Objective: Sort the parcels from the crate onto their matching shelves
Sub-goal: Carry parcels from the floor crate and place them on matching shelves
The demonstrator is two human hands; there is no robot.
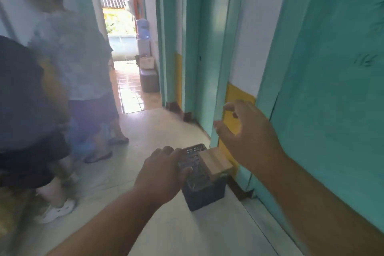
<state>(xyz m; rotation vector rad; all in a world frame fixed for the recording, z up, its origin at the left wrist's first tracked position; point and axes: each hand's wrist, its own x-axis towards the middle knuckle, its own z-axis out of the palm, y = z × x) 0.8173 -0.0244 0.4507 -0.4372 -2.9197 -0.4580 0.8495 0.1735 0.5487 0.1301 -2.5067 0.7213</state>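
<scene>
A dark plastic crate (205, 195) stands on the pale floor against the right wall. A tan cardboard parcel (216, 161) lies across its right rim. Something clear and shiny shows inside the crate, too blurred to name. My left hand (164, 174) hovers in front of the crate's left side with loosely bent fingers and holds nothing; I cannot tell if it touches the rim. My right hand (247, 131) is raised higher, above and right of the parcel, fingers spread and holding nothing. No shelves are in view.
Two people (62, 72) stand close on the left of the corridor, blurred. Teal doors and frames (332, 89) line the right wall. Ahead, an open doorway (133, 81) leads to a shiny tiled floor with a water dispenser (143, 35) and a dark box.
</scene>
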